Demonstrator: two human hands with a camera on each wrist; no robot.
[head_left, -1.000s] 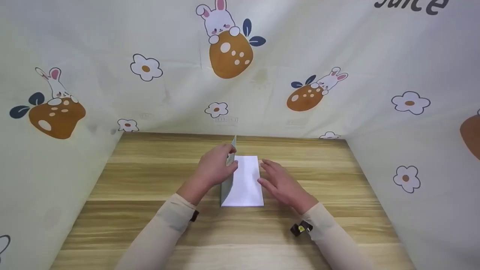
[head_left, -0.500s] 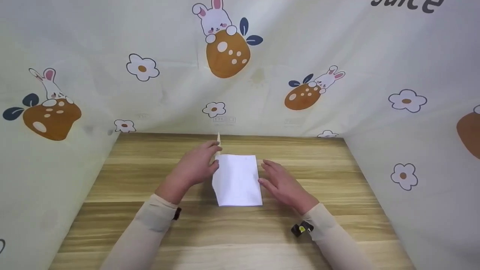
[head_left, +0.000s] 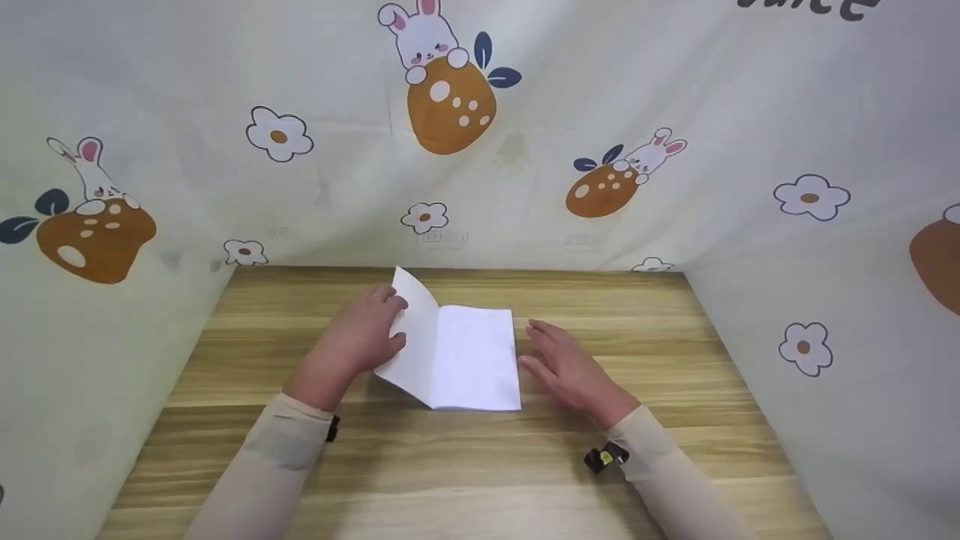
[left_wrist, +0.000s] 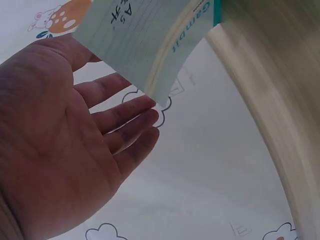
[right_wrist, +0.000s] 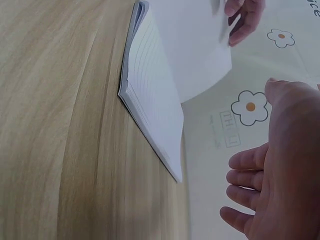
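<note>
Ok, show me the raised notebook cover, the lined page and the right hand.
Raised notebook cover (head_left: 420, 345): head view, inner face.
Lined page (right_wrist: 155, 85): right wrist view, ruled surface.
Right hand (head_left: 571, 373): head view, back.

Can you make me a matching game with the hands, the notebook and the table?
1. Left hand
2. Right hand
3. Notebook
4. Table

A. Lying open, white inside
B. Holding nothing, beside the white page
C. Brown, with wood grain
D. Touching the raised flap

Right pairs: 1-D, 2-B, 3-A, 4-C
</note>
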